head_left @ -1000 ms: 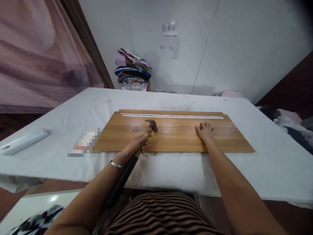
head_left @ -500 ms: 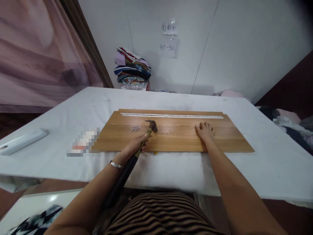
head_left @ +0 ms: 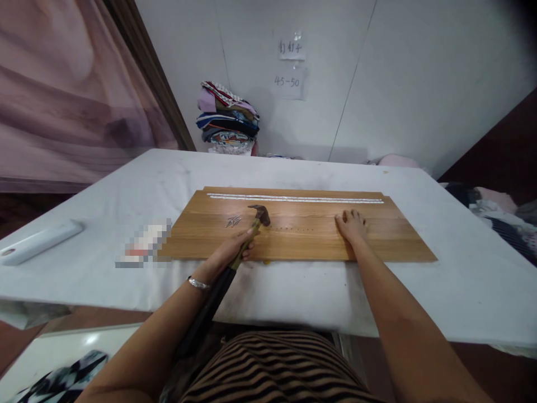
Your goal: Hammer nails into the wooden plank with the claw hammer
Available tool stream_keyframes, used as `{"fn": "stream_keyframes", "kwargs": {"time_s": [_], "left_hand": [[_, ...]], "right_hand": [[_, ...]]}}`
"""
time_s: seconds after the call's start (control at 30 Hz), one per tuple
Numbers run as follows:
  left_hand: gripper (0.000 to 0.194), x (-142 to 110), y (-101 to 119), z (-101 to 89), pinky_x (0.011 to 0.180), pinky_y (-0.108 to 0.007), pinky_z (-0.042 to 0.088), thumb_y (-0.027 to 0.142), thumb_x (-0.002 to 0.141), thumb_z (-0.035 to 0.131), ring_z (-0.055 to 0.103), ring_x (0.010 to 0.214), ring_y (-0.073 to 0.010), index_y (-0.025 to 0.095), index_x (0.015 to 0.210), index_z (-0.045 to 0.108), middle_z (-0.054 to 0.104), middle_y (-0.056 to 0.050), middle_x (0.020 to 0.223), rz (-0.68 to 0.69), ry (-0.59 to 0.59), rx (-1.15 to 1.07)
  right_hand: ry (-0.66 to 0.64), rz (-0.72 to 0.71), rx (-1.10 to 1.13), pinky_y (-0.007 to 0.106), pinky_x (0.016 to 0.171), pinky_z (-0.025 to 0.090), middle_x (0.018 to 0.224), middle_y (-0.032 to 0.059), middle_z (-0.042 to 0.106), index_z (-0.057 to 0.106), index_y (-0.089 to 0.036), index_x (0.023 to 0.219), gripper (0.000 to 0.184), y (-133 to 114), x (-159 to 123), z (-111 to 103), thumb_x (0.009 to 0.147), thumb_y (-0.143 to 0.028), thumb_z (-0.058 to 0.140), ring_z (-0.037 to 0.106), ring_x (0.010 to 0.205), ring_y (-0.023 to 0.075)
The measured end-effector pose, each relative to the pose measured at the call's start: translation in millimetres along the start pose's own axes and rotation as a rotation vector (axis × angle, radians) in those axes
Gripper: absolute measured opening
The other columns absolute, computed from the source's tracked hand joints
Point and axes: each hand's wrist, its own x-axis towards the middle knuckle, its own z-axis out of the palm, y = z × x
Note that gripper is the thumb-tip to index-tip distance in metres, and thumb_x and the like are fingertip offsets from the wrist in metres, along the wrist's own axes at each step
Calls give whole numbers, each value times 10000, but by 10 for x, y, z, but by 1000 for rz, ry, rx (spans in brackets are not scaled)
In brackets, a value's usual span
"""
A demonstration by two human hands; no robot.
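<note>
My left hand (head_left: pixel 235 246) is closed round the upper handle of a claw hammer (head_left: pixel 262 215), whose dark grip runs back under my forearm. The hammer's head is over the wooden board (head_left: pixel 310 246); whether it touches the surface I cannot tell. My right hand (head_left: pixel 353 225) lies on the right half of the board, fingers spread and holding nothing. Between the hands runs a row of small dark nail heads or holes (head_left: pixel 291 228). Left of the hammer head is a small heap of loose nails (head_left: pixel 233 221). Two white measuring strips (head_left: pixel 293 198) lie along the board's far edge.
The board rests on a table with a white cover (head_left: pixel 285 291). At the left are a white elongated object (head_left: pixel 42 240) and a blurred-out item (head_left: pixel 145 243). A stack of folded cloth (head_left: pixel 229 120) stands by the wall behind. More fabric (head_left: pixel 509 224) lies beyond the table's right side.
</note>
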Motion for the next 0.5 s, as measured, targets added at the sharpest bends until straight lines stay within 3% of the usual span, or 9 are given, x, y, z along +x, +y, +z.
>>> {"fn": "stream_keyframes", "kwargs": {"time_s": [0.2, 0.5], "left_hand": [[582, 31, -4, 14, 435, -225, 262, 606, 875, 784, 384, 441, -68, 148, 1198, 629, 497, 73, 653, -9, 12, 13], [631, 7, 12, 17, 445, -231, 271, 605, 867, 794, 387, 446, -68, 131, 1249, 625, 510, 69, 668, 6, 0, 8]], "right_hand": [[8, -23, 16, 557, 1229, 318, 1602, 175, 550, 662, -211, 1404, 547, 9, -4, 5, 1091, -510, 327, 422, 1518, 334], [1, -16, 10, 549, 1234, 309, 1656, 177, 501, 645, -188, 1434, 571, 16, 11, 22, 1095, -514, 321, 390, 1543, 332]]}}
